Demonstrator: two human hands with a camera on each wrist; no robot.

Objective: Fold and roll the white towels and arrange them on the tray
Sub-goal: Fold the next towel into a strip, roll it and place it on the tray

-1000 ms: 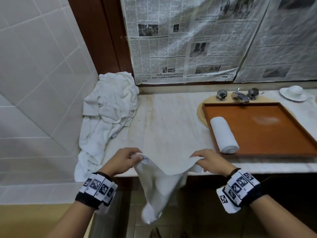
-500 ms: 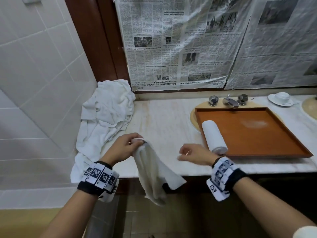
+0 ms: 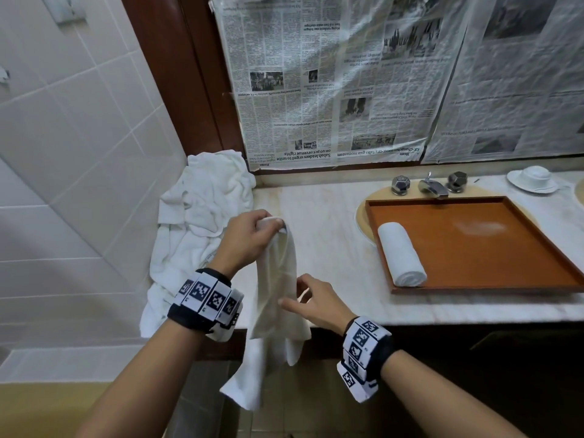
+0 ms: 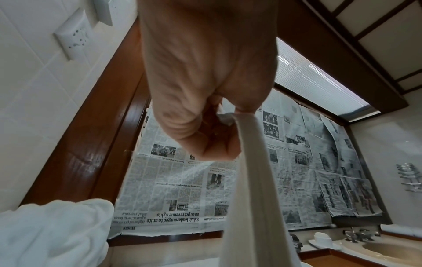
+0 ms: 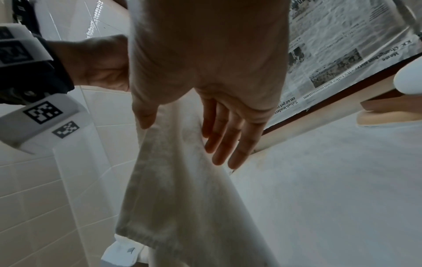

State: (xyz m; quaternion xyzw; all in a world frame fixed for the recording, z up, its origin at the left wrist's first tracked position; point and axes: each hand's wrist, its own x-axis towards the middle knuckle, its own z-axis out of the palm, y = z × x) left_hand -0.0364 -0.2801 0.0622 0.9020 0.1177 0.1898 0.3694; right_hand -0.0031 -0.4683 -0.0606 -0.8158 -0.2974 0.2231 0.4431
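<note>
**Ana:** Gone is that two-handed spread: the right hand (image 3: 316, 303) has let its corner drop, and the towel (image 3: 278, 279) now hangs in a narrow strip from the left hand (image 3: 249, 238) alone, over the front edge of the counter (image 3: 319, 216).

**Ben:** Left fingers curled tight, pinching the top of the cloth. You see it clearly in the left wrist view. And the right?

**Ana:** Right fingers (image 5: 228, 144) straight and loosely spread, holding nothing, just beside the hanging cloth and perhaps brushing it. Looks to me like it's going for a lower edge to square things up.

**Ben:** So where does the job stand?

**Ana:** Early, I'd say. One rolled towel (image 3: 401, 254) lies along the left side of the tray (image 3: 505, 263), with most of the tray floor bare. This second towel isn't folded yet, never mind rolled.

**Ben:** And plenty waiting.

**Ana:** A rumpled heap of white towels (image 3: 202, 216) in the left corner against the tiled wall, spilling down over the counter edge. How many, I can't tell.

**Ben:** Anything in the way?

**Ana:** Not much. The tray sits over the basin, just in front of the tap (image 3: 433, 188); a cup and saucer (image 3: 534, 180) stand well right. Newspaper (image 3: 331, 90) covers the wall behind. Bare counter between heap and tray looks to be the folding spot.
</note>
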